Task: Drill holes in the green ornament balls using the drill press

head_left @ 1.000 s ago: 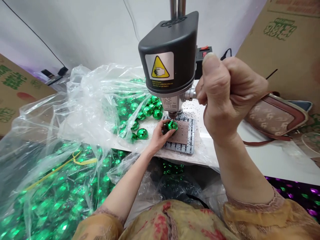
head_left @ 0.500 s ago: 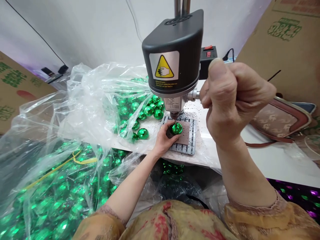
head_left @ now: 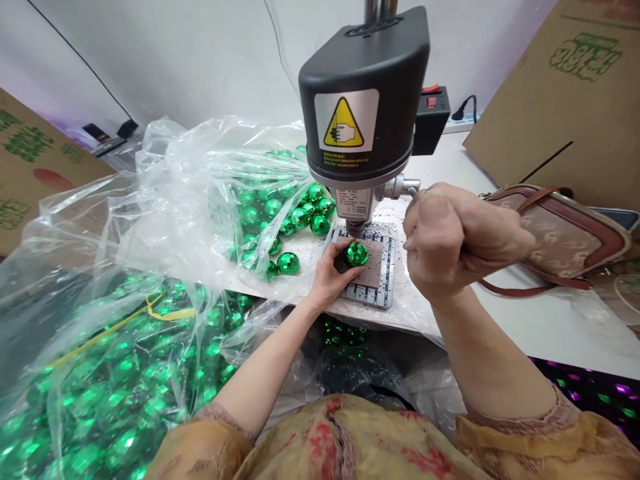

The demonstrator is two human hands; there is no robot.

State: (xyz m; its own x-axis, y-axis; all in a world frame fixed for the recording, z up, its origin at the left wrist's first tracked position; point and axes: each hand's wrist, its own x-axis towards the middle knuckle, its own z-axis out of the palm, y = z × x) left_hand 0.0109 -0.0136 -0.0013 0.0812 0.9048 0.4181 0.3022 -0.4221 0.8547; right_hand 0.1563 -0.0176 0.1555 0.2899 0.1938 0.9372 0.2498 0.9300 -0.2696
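Note:
My left hand [head_left: 334, 273] grips a shiny green faceted ball [head_left: 357, 254] between thumb and fingers. The ball rests on a brown pad on the slotted metal base [head_left: 387, 293] of a small bench drill press [head_left: 367, 100]. Directly above the ball is the drill chuck [head_left: 355, 227], its thin bit reaching the ball's top; how deep it goes cannot be made out. My right hand [head_left: 450, 240] is closed in a fist around the drill press's feed lever, whose grip is hidden by my fingers. Dark shavings are scattered over the base.
Several green balls [head_left: 288, 263] lie left of the drill under a clear plastic bag [head_left: 190, 193]. A larger bag of green balls [head_left: 100, 387] fills the lower left. To the right is a handbag [head_left: 565, 227]. Cardboard boxes [head_left: 560, 113] flank both sides.
My right hand has come down with the lever. My left hand still holds the ball beneath the drill. The whole view has shifted slightly.

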